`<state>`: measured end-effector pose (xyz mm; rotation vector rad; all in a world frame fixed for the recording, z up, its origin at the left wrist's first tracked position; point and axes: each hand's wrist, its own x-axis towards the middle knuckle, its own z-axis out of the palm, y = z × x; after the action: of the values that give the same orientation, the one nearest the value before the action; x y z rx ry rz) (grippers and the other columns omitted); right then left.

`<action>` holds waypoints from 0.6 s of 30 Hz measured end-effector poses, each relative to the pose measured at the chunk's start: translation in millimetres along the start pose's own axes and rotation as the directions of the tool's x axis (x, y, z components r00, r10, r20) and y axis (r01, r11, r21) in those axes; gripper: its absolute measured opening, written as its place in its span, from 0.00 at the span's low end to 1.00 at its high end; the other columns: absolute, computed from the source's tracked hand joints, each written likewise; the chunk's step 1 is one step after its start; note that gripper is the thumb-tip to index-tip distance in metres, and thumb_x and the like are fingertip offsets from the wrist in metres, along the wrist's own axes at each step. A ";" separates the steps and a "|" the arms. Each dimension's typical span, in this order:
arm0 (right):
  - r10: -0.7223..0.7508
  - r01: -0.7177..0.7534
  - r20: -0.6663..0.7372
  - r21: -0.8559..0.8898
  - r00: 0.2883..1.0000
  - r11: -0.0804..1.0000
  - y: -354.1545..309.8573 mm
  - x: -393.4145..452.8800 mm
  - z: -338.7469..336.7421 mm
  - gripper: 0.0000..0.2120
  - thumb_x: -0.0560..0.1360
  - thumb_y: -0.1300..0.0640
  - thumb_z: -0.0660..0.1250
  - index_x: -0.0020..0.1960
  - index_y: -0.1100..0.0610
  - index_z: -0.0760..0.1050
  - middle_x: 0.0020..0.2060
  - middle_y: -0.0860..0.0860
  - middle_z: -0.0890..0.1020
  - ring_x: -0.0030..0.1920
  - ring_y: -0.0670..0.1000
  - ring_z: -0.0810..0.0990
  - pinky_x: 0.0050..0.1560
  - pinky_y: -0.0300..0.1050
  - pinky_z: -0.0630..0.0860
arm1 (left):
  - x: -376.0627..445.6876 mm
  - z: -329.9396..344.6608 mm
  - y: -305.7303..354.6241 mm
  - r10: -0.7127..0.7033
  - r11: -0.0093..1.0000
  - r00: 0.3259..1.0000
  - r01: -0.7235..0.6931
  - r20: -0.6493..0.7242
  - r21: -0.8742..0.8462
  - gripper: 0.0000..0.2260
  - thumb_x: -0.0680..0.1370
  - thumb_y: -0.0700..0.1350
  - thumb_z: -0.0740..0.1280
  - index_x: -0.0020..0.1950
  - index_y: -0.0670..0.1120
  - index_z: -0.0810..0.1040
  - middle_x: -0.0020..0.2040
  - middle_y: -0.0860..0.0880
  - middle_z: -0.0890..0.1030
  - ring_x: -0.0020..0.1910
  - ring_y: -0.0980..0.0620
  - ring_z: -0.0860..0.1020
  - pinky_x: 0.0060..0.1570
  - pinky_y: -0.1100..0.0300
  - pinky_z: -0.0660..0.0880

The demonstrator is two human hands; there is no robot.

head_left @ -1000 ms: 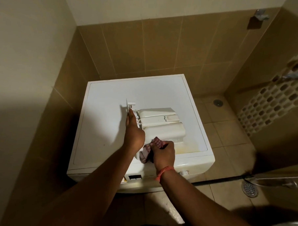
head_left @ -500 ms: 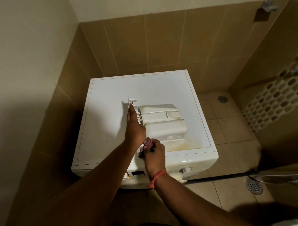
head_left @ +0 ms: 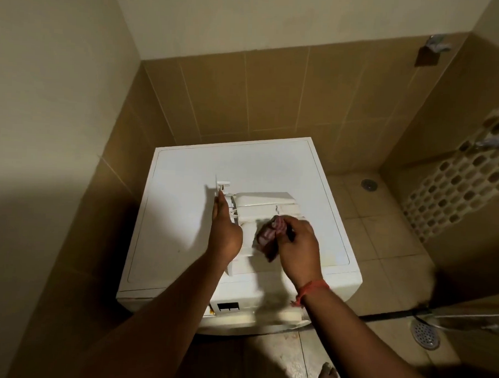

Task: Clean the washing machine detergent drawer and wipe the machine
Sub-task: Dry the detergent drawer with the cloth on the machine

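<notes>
A: What were the fingers doing?

B: The right hand [head_left: 297, 248] had its fingers curled around a bunched cloth [head_left: 270, 234], pink and white checked, and pressed it onto the drawer [head_left: 266, 206]. The left hand [head_left: 225, 233] lay flat, fingers straight and together, their tips pointing away from the person along the drawer's left side, up against its front panel [head_left: 218, 184]. It steadied the part rather than gripping it.

A: And where was the drawer?

B: Out of its slot, lying on top of the washer [head_left: 184, 214], toward the front right of the lid. The front panel stood on edge at the far left end, and the pale body ran to the right of it. The cloth sat on the near right part of that body.

A: Anything on the wrists?

B: A red thread band [head_left: 312, 288] on the right wrist. Both forearms came in from the bottom of the view.

A: What about the washer itself?

B: White, set in a corner of tan wall tiles [head_left: 275, 98]. Its lid showed a yellowish stain [head_left: 329, 256] near the front right edge. On the front face below the hands a dark rectangular opening [head_left: 229, 306] was visible.

A: And around it?

B: A tiled floor to the right with a small round drain [head_left: 368, 184] farther back and a larger metal grate [head_left: 425, 335] nearer.
</notes>
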<state>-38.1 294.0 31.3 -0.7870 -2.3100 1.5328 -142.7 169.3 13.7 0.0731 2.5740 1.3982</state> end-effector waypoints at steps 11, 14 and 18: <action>-0.541 0.616 0.308 -0.509 0.783 0.602 25.9 44.3 17.6 0.05 0.77 0.56 0.66 0.52 0.53 0.79 0.52 0.52 0.81 0.56 0.54 0.80 0.58 0.55 0.77 | -1.8 -1.9 -2.4 0.027 0.999 1.000 -0.026 0.006 -0.020 0.41 0.73 0.23 0.54 0.80 0.50 0.45 0.80 0.51 0.49 0.78 0.54 0.53 0.73 0.63 0.59; -0.417 0.427 0.148 -0.531 0.897 0.732 40.5 52.7 0.8 0.09 0.73 0.61 0.71 0.53 0.54 0.80 0.50 0.54 0.79 0.51 0.59 0.79 0.54 0.55 0.79 | -3.6 0.1 0.8 0.030 1.000 1.000 -0.030 0.004 0.005 0.41 0.74 0.24 0.54 0.80 0.52 0.43 0.80 0.54 0.47 0.77 0.56 0.53 0.64 0.70 0.61; -0.416 0.440 0.156 -0.437 0.896 0.784 17.7 46.6 32.3 0.05 0.75 0.54 0.68 0.50 0.50 0.81 0.49 0.43 0.79 0.54 0.46 0.75 0.53 0.39 0.72 | -2.9 0.1 3.5 0.029 1.000 1.000 -0.029 0.011 -0.010 0.40 0.75 0.25 0.56 0.80 0.51 0.43 0.80 0.52 0.47 0.78 0.54 0.54 0.69 0.66 0.61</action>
<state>-87.0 300.9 -1.7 -0.2653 -2.6909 0.8204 -140.0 170.9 17.0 0.1163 2.5668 1.4162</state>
